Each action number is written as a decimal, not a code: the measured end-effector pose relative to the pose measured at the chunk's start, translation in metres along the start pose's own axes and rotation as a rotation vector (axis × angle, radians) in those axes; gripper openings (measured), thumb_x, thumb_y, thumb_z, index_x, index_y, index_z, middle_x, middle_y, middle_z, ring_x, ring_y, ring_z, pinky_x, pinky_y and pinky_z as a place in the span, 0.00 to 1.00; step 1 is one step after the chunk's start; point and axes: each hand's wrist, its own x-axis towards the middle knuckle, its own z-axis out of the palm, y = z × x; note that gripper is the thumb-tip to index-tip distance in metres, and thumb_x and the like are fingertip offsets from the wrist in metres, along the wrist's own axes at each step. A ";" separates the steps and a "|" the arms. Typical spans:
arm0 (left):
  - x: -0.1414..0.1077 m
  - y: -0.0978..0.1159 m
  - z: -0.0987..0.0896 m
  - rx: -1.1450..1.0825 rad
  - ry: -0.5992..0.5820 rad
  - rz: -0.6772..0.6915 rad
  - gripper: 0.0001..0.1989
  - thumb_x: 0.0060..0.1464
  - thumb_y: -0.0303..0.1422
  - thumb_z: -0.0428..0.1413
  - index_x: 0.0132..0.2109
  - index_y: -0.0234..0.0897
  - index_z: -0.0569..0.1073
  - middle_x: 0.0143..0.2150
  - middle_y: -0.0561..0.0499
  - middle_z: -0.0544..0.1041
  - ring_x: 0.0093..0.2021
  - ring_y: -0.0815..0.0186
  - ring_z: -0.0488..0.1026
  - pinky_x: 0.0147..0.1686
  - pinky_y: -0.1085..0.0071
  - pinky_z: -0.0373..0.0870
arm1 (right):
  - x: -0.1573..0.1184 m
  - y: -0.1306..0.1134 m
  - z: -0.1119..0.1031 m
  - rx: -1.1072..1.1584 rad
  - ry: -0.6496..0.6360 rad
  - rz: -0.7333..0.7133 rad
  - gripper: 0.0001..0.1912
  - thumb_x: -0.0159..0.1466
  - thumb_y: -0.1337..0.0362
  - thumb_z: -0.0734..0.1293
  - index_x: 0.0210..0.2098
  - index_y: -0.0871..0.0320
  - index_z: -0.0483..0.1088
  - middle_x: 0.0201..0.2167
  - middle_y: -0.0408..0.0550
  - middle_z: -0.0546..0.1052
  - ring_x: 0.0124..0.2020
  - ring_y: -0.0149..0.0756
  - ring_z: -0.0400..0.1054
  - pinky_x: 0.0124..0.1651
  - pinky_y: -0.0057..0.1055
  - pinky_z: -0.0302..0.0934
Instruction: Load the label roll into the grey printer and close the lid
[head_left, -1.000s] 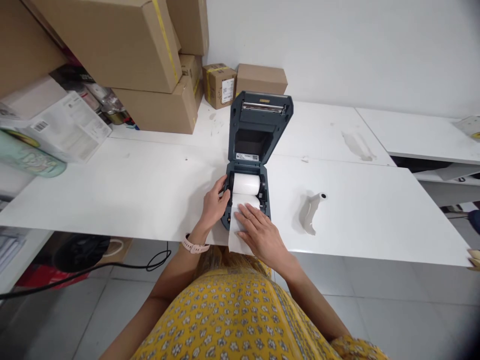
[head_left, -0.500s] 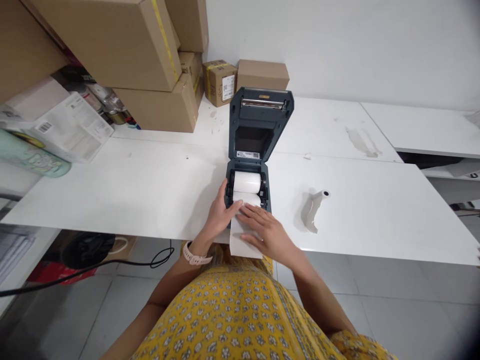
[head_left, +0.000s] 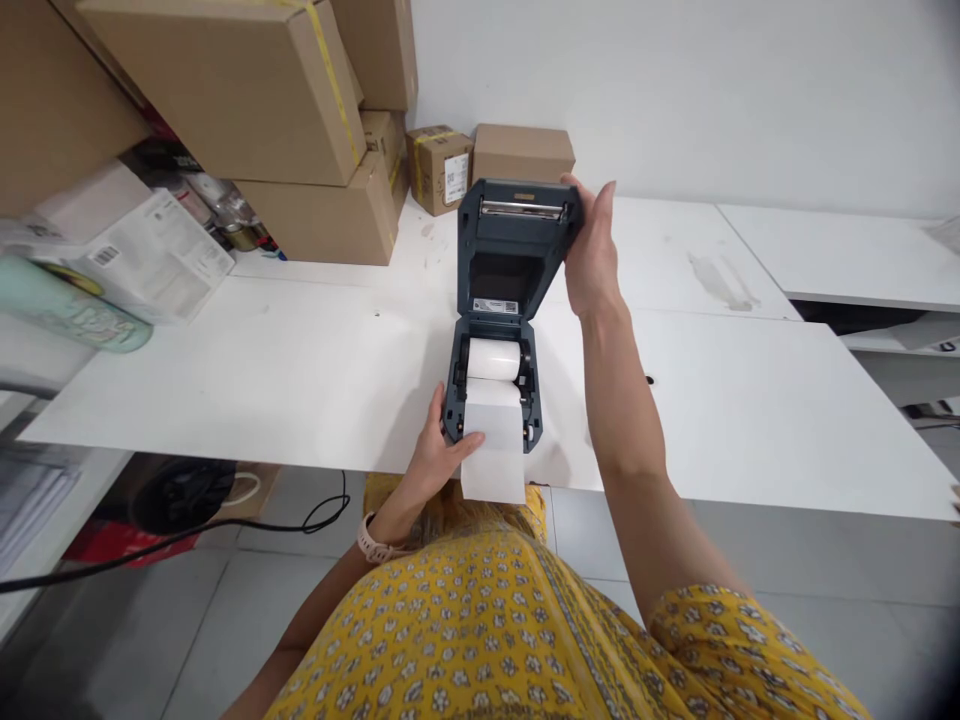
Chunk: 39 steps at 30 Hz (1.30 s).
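Observation:
A dark grey label printer [head_left: 454, 400] stands on the white table with its lid [head_left: 517, 235] raised. Inside it sits a white paper roll [head_left: 493, 360], and its strip [head_left: 493, 470] runs over the front and hangs past the table's edge. My left hand [head_left: 439, 447] is at the printer's front left corner, its thumb on the strip and its fingers along the outer side. At the upper right of the lid is my right hand [head_left: 592, 245], gripping the lid's edge, with the thumb pointing up and part of the fingers behind the lid.
Cardboard boxes [head_left: 322, 215] are stacked at the back left, with two smaller boxes [head_left: 523, 152] behind the printer. A green bottle [head_left: 97, 320] and a white package [head_left: 161, 255] lie at the left. A black cable [head_left: 225, 522] hangs below the table's front edge.
My right hand has left the paper strip and moved up to the lid's right edge. My left hand has slid slightly down toward the front. My right forearm now mostly hides the curled paper piece.

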 end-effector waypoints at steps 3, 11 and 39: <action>-0.003 0.001 -0.001 -0.010 -0.018 0.003 0.56 0.57 0.50 0.64 0.78 0.47 0.37 0.80 0.40 0.44 0.77 0.48 0.52 0.71 0.54 0.62 | -0.046 -0.019 0.005 0.042 0.115 0.000 0.44 0.72 0.40 0.31 0.70 0.54 0.55 0.68 0.49 0.69 0.70 0.37 0.64 0.70 0.37 0.63; -0.009 -0.003 -0.008 -0.028 -0.078 0.045 0.57 0.55 0.49 0.66 0.78 0.53 0.36 0.80 0.40 0.47 0.74 0.45 0.59 0.69 0.48 0.65 | -0.201 -0.050 0.025 -0.162 0.009 -0.008 0.25 0.76 0.52 0.46 0.64 0.42 0.64 0.68 0.44 0.67 0.77 0.45 0.49 0.75 0.59 0.50; 0.016 -0.002 -0.005 -0.085 0.035 0.089 0.42 0.60 0.50 0.59 0.74 0.42 0.54 0.74 0.39 0.61 0.72 0.45 0.63 0.66 0.53 0.70 | -0.269 -0.022 0.050 0.230 -0.036 0.482 0.43 0.72 0.45 0.59 0.77 0.45 0.32 0.77 0.59 0.52 0.75 0.50 0.54 0.71 0.57 0.59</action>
